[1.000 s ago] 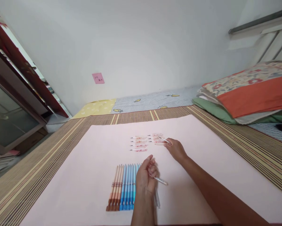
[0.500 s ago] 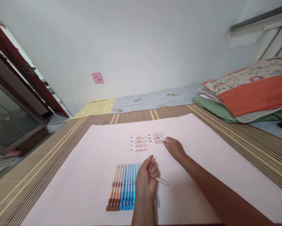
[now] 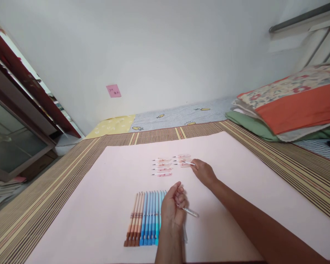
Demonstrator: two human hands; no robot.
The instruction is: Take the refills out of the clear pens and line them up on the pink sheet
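Observation:
My right hand (image 3: 205, 172) pinches a thin white pen refill (image 3: 187, 162) with a dark tip, held over a short column of similar pieces. These slim refills with pinkish patterned ends (image 3: 162, 174) lie flat in two columns, tips to the left. My left hand (image 3: 174, 205) is curled, palm side up, around a slender whitish pen-like piece (image 3: 191, 212) that sticks out to the right. Below and left of it lies a row of brown and blue pens (image 3: 144, 220), side by side. My left hand and forearm hide the right part of that row. A clear piece (image 3: 185, 234) shows beside the forearm.
A pale pink sheet (image 3: 93, 205) covers the work surface, over a striped mat (image 3: 71, 176). Folded bedding (image 3: 299, 102) is piled at the right. A white wall with a pink note (image 3: 113, 91) stands behind, and a glass-fronted cabinet (image 3: 13, 139) is at the left.
My right hand has shifted slightly left with the refill, bringing it closer over the right column. My left hand has drifted a little to the right, its grip the same.

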